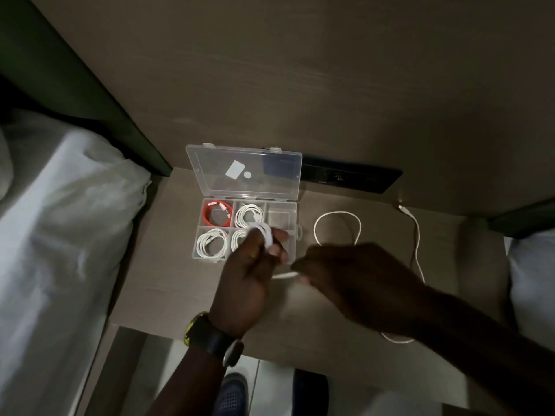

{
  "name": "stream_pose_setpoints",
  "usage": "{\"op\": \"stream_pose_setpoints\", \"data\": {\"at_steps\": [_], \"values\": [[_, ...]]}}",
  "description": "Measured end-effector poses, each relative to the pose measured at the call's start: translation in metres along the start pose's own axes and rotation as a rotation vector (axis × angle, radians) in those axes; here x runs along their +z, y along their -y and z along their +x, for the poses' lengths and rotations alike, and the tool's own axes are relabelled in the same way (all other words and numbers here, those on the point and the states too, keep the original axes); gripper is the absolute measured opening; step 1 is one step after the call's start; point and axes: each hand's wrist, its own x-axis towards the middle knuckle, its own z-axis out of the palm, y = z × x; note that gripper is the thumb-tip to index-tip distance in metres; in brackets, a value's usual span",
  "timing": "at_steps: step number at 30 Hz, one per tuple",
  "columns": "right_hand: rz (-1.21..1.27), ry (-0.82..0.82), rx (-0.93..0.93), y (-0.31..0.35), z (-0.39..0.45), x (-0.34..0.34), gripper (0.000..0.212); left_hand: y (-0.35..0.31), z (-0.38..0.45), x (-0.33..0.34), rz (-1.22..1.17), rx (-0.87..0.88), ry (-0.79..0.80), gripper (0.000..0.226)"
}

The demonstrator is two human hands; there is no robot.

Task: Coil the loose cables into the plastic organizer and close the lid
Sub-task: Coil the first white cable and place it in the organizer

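Observation:
A clear plastic organizer [295, 232] lies on the nightstand with its lid [192, 163] standing open at the back. A red coiled cable [216, 214] fills the back-left compartment, and white coils [212, 242] sit in three others. The back-right compartment [280, 214] holds nothing. My left hand [249, 271] hovers over the box's front edge, gripping a small coil of white cable [267, 235]. My right hand [345, 271] pinches the same cable's free end [285, 275]. A loose white cable [416, 235] runs along the tabletop to the right.
The brown nightstand top [168, 265] stands between a white bed [60, 220] at the left and another bed edge [534, 280] at the right. A black socket panel [351, 177] sits against the back wall. My shoe [234, 394] shows on the floor below.

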Motion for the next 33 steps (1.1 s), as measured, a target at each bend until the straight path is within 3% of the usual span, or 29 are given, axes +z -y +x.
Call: {"op": "stream_pose_setpoints", "data": {"at_steps": [2,5,10,13,16,20,23,26,30,33], "values": [[-0.023,-0.117,0.010,-0.013,0.004,-0.015,0.025,-0.001,-0.013,0.006,-0.016,-0.055,0.128,0.023],[-0.043,-0.206,0.019,-0.024,0.009,-0.020,0.025,-0.013,-0.023,0.013,-0.190,-0.172,0.186,0.036],[0.059,-0.358,0.162,-0.041,0.020,-0.002,0.026,-0.035,-0.028,0.013,-0.707,-0.377,0.296,0.029],[0.309,-0.321,0.311,-0.040,0.019,0.017,0.019,-0.043,-0.024,0.005,-1.041,-0.407,0.321,0.028],[0.579,-0.209,0.377,-0.018,0.010,0.044,0.025,-0.044,-0.018,0.000,-1.206,-0.382,0.230,0.033],[0.773,-0.162,0.450,0.006,0.001,0.065,0.019,-0.034,-0.017,0.002,-1.299,-0.375,0.074,0.041],[0.826,-0.195,0.510,0.015,-0.001,0.070,0.008,-0.028,-0.017,0.004,-1.310,-0.372,-0.068,0.032],[0.677,-0.217,0.586,0.013,-0.004,0.069,0.008,-0.024,-0.017,0.008,-1.292,-0.383,-0.139,0.025],[0.366,-0.225,0.547,0.019,-0.007,0.059,0.021,-0.022,-0.017,0.015,-1.225,-0.376,-0.188,0.027],[0.460,-0.261,0.566,0.029,-0.008,0.056,0.011,-0.021,-0.017,0.019,-1.110,-0.329,-0.196,0.027]]}}
